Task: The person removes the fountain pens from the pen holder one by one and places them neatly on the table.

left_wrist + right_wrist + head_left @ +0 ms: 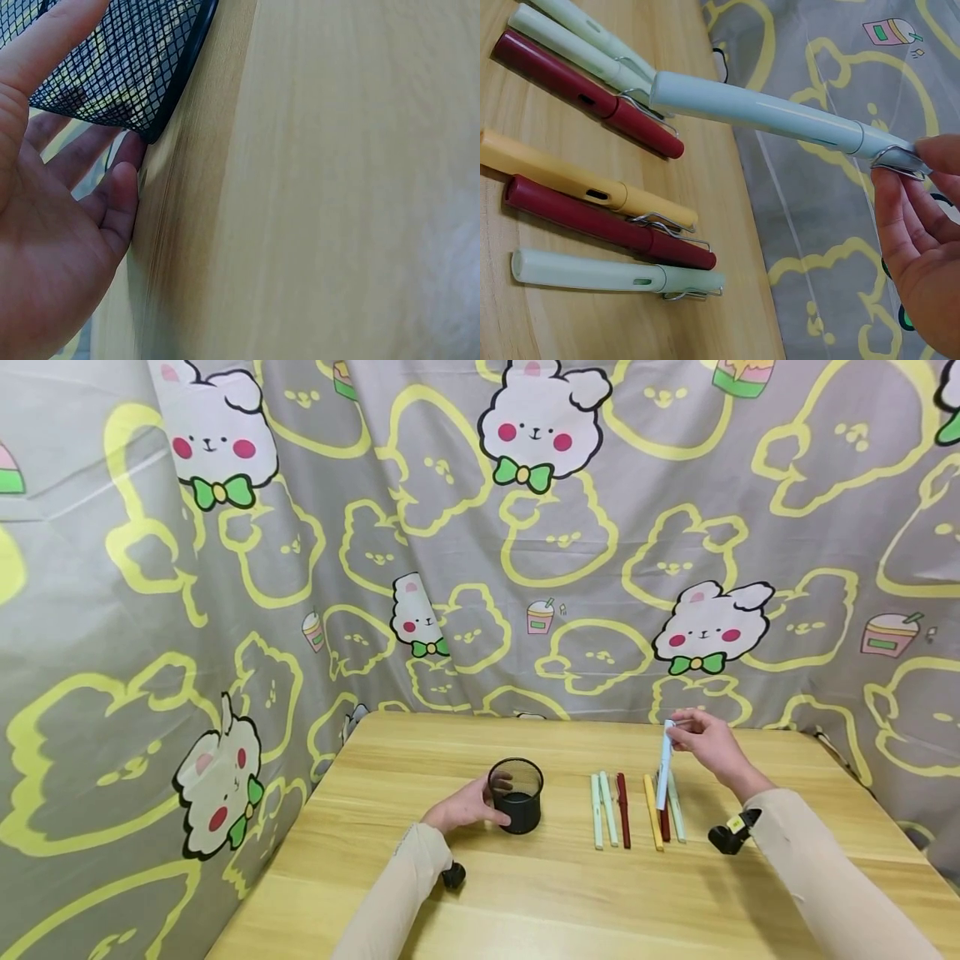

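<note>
A black mesh pen holder [523, 814] stands upright on the table. My left hand [467, 804] holds it from the left side, thumb in front and fingers round the back; the left wrist view shows the thumb and fingers about the mesh [127, 60]. With thumb and fingertips, my right hand [711, 747] pinches a light blue pen [757, 112] by its clip end and holds it above the table, its other end pointing down. Under and beside it lie a yellow pen [555, 169], a dark red pen [607, 221] and a mint green pen [585, 270].
Left of those, two pale green pens [608, 810] and another dark red pen [623, 810] lie side by side on the wooden table [555, 893]. A grey patterned curtain [465, 552] hangs behind the table and along its left side.
</note>
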`<state>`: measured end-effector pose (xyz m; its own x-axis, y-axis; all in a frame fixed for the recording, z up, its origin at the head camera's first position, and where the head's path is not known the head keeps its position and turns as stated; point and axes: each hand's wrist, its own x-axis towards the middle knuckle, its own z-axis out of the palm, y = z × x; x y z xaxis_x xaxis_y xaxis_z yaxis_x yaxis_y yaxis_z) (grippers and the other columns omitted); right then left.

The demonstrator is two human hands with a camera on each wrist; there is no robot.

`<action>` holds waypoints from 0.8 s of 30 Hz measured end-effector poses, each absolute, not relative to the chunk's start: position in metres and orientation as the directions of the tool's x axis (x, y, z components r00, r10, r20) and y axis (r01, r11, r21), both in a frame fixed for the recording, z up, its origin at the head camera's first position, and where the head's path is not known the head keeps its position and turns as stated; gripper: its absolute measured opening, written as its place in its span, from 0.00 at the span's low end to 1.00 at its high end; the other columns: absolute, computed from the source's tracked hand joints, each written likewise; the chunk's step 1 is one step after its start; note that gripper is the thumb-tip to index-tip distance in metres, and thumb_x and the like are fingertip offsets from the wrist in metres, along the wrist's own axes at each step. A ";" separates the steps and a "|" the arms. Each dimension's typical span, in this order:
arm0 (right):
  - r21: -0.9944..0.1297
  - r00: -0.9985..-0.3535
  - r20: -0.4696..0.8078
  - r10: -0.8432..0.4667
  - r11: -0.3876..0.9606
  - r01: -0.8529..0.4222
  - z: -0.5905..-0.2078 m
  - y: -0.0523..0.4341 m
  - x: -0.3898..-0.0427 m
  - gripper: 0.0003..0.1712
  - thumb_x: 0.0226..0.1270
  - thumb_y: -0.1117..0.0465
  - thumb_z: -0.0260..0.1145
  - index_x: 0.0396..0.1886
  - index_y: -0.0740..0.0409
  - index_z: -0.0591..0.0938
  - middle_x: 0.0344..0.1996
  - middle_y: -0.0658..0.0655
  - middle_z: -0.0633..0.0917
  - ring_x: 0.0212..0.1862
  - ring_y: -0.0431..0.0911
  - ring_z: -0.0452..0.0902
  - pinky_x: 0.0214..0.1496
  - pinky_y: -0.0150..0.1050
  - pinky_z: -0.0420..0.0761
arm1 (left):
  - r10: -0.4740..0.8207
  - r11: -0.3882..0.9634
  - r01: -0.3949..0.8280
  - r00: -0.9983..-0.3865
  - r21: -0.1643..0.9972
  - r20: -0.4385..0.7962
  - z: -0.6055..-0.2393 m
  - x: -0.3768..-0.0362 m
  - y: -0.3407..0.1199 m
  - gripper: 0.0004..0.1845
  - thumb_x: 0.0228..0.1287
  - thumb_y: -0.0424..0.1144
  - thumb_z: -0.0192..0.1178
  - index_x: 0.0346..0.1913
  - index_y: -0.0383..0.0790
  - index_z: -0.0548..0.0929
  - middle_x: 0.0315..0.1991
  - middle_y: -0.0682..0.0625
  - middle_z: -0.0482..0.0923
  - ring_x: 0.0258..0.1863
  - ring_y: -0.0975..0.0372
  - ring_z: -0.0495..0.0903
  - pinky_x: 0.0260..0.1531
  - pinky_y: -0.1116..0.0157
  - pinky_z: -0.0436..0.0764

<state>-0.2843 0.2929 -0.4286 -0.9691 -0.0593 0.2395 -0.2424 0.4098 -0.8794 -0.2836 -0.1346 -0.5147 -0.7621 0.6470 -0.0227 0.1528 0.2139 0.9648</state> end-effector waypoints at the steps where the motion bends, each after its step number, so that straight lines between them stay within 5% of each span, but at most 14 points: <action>1: -0.879 -0.970 0.234 -0.062 0.414 -0.239 -0.429 0.293 -0.285 0.23 0.70 0.61 0.60 0.56 0.76 0.71 0.42 0.70 0.78 0.33 0.35 0.78 0.39 0.33 0.81 | 0.647 0.213 0.151 -0.762 0.965 -0.023 -0.515 -0.284 -0.135 0.43 0.51 0.26 0.69 0.69 0.28 0.56 0.64 0.35 0.63 0.63 0.50 0.64 0.61 0.57 0.65; 24: -0.881 -0.987 0.085 -0.134 0.452 -0.137 -0.459 0.311 -0.295 0.24 0.68 0.65 0.60 0.56 0.80 0.69 0.36 0.64 0.80 0.34 0.43 0.79 0.42 0.43 0.81 | 0.633 0.245 0.156 -0.773 0.957 -0.037 -0.514 -0.285 -0.134 0.43 0.52 0.27 0.69 0.69 0.30 0.58 0.63 0.36 0.65 0.62 0.51 0.65 0.61 0.56 0.65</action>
<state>-0.2949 0.3110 -0.4595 -0.9873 -0.1336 0.0854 -0.1374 0.4521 -0.8813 -0.2847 -0.1345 -0.5140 -0.7733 0.6329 -0.0365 0.1557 0.2454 0.9568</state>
